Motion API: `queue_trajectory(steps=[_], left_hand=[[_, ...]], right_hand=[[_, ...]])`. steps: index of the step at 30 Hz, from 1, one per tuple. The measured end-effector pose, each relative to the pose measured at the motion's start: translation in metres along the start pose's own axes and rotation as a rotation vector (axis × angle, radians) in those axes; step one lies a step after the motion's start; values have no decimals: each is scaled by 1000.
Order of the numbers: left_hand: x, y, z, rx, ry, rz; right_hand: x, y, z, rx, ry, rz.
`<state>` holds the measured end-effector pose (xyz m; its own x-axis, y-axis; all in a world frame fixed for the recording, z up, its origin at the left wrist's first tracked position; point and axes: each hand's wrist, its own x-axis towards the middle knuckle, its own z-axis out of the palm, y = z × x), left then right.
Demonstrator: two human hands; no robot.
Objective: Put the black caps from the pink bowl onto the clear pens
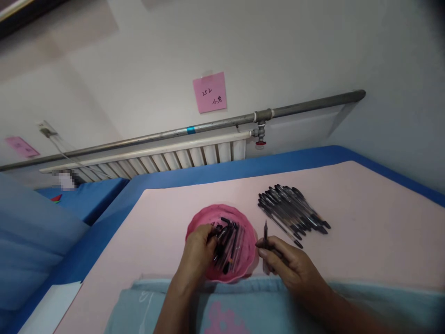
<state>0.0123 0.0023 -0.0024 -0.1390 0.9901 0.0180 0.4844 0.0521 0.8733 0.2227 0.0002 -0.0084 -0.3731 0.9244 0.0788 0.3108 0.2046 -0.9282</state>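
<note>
left hand (199,245) | over pink basket (249,246) || right hand (290,262) | pinching pen (266,230)

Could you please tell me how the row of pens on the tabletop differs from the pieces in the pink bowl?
The row of pens lies on the pink tabletop, while the pieces lie inside the pink bowl. The row of pens is roughly parallel, slanting down to the right; the pieces are more jumbled, many slanting down to the left. Both show black and clear parts.
</note>
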Motion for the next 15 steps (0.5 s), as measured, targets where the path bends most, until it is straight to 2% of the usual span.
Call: queue_trajectory(steps=[3, 6, 12, 15], left_hand=[[1, 1, -6, 237, -28, 38], [0, 3, -14, 362, -63, 42], [-3, 5, -19, 392, -250, 48], [-7, 8, -20, 389, -305, 60]], right_hand=[[0, -2, 0, 2, 2, 6], [0, -3, 0, -5, -1, 1], [1, -1, -1, -27, 6, -15], [1, -2, -1, -30, 9, -13]])
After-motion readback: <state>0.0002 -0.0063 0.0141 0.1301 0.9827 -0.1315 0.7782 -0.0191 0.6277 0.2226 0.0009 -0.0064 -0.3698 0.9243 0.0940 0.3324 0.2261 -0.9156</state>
